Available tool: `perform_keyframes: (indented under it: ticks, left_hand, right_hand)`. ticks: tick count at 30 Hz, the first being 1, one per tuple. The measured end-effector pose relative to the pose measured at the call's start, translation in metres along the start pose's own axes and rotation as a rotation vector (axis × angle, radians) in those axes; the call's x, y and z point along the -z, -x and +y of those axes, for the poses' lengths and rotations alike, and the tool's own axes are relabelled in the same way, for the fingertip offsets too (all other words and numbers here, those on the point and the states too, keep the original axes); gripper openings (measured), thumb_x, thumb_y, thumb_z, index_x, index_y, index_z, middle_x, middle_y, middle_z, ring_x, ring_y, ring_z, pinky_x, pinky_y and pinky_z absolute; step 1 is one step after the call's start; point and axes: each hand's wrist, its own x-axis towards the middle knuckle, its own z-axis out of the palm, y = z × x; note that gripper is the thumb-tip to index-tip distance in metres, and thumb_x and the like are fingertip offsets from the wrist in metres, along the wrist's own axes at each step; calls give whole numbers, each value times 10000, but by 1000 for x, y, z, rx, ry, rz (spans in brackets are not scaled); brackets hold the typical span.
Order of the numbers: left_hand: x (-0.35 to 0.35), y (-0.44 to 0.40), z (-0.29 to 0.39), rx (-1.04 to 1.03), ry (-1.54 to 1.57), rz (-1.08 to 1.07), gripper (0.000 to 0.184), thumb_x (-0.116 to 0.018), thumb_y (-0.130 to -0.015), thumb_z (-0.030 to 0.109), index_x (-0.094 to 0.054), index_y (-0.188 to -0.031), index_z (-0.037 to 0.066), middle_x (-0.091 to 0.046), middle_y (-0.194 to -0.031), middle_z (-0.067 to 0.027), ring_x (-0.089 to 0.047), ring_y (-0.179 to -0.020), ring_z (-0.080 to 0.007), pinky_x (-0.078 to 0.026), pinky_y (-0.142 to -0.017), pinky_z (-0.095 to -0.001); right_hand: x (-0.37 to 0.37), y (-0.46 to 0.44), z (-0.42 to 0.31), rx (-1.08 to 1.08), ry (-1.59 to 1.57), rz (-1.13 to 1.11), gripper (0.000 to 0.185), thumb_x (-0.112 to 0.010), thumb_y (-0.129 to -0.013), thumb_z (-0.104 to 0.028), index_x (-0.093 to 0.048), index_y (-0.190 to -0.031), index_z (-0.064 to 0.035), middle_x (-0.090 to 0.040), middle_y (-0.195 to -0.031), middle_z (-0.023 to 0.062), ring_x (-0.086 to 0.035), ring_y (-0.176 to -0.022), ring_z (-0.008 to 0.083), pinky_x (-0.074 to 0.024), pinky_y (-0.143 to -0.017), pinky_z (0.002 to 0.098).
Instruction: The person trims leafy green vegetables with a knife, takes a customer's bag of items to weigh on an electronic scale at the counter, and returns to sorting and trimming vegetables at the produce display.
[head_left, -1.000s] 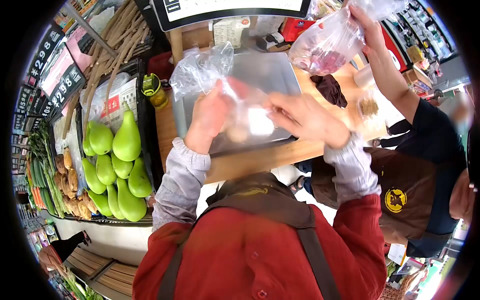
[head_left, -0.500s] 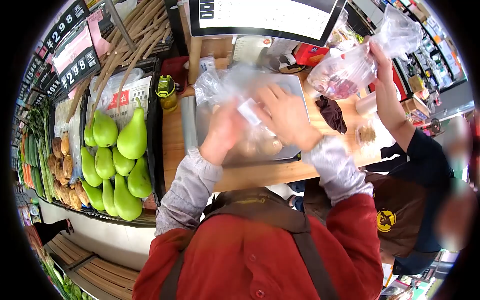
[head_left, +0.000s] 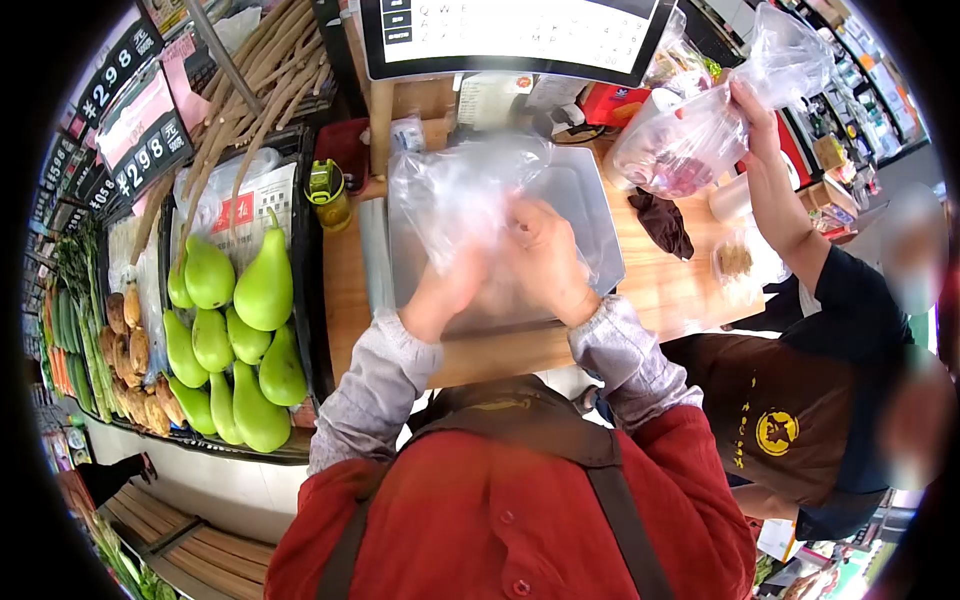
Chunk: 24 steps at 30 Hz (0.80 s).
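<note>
A clear plastic bag [head_left: 440, 200] bunches up above the grey weighing tray [head_left: 597, 205], its contents too blurred to make out. My left hand [head_left: 452, 288] is closed on the bag from the left, fingers partly hidden behind the plastic. On the other side, my right hand [head_left: 548, 262] has curled fingers gripping the same bag close to the left hand. Both hands are over the tray's near half and smeared by motion.
A screen [head_left: 520, 35] stands behind the tray. Green gourds [head_left: 262, 285] fill a crate at left, beside a green-lidded bottle [head_left: 327, 195]. At right, a co-worker's hand [head_left: 755, 120] holds up another filled plastic bag [head_left: 675, 150]. A dark cloth [head_left: 662, 222] lies on the wooden counter [head_left: 350, 300].
The bag has been raised and turned in my hands, and the round pale items and white label seen before no longer show. My right hand has drawn nearer and lower.
</note>
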Motion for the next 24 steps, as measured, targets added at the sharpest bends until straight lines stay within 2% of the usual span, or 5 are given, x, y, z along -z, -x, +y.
perform_keyframes:
  ticks: [2, 8, 13, 18, 24]
  left_hand:
    - [9, 5, 1, -113, -524, 39, 374, -451, -978, 185, -432, -1317, 27, -501, -1255, -84, -492, -1116, -171, -407, -964, -342]
    - [30, 6, -6, -253, -866, 58, 376, -545, -883, 114, -503, -1247, 27, -554, -1178, -111, -546, -1018, -206, -462, -850, -338]
    - [9, 2, 4, -150, -608, -3, 393, -416, -977, 193, -431, -1331, 22, -521, -1279, -122, -494, -1176, -209, -379, -1006, -346]
    - [29, 14, -7, -176, -355, 67, 356, -480, -949, 150, -470, -1273, 2, -552, -1196, -105, -524, -1081, -185, -434, -894, -319]
    - [-50, 55, 50, -678, -933, 74, 599, -624, -855, 341, -444, -1272, -49, -525, -1220, -162, -504, -1144, -267, -357, -1014, -408]
  right_hand:
    - [-8, -1, 14, 36, -109, 43, 208, -678, -733, -142, -635, -916, -51, -601, -807, 129, -560, -780, 339, -456, -690, 410]
    - [3, 8, 16, 198, 20, 86, 184, -692, -732, -153, -641, -878, -52, -619, -763, 112, -570, -715, 322, -452, -671, 406]
    - [-1, 8, 15, 297, 88, 27, 197, -703, -740, -176, -624, -852, -35, -598, -710, 103, -577, -716, 312, -451, -679, 423]
    - [12, 16, 17, 184, 25, -23, 112, -671, -739, -129, -636, -810, -50, -586, -715, 147, -578, -724, 327, -468, -638, 407]
    - [83, 57, -19, 108, -310, 120, 170, -643, -771, -113, -664, -923, -42, -618, -806, 159, -590, -753, 321, -483, -681, 390]
